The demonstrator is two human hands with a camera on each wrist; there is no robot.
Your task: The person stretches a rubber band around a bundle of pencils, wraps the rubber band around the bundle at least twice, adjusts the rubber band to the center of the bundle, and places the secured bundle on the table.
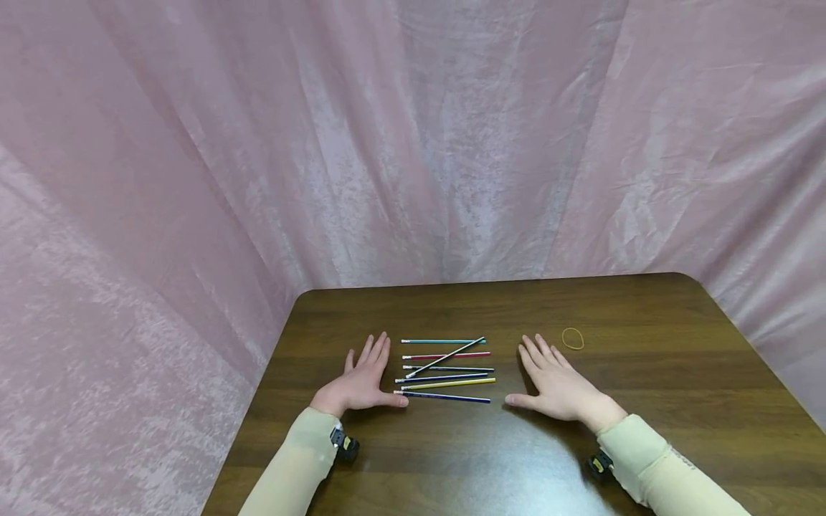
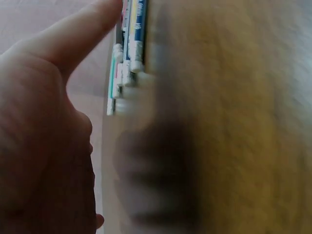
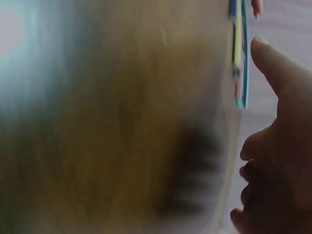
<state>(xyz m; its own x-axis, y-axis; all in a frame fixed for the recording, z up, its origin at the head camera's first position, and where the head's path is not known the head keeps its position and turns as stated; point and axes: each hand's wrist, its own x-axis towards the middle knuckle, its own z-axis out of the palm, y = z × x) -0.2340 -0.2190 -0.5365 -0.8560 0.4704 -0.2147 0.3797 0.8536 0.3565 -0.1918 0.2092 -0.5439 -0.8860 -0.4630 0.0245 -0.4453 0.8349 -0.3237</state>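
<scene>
Several pencils lie on the brown table in a loose stack of rows, their white eraser ends toward the left: a teal pencil (image 1: 439, 342) farthest off, a red pencil (image 1: 474, 354), a yellow pencil (image 1: 452, 384) and a dark blue pencil (image 1: 445, 396) nearest. One pale pencil (image 1: 454, 352) crosses several others at a slant. To the left of them is my left hand (image 1: 361, 383), fingers spread and thumb near the eraser ends. My right hand (image 1: 558, 385) is held flat at their right, thumb apart from the tips. Neither hand holds anything.
A yellow rubber band (image 1: 573, 339) lies on the table (image 1: 677, 387) beyond the right hand's fingers. Pink curtains (image 1: 452, 143) hang behind the table and along its sides. Small cameras are strapped at both wrists.
</scene>
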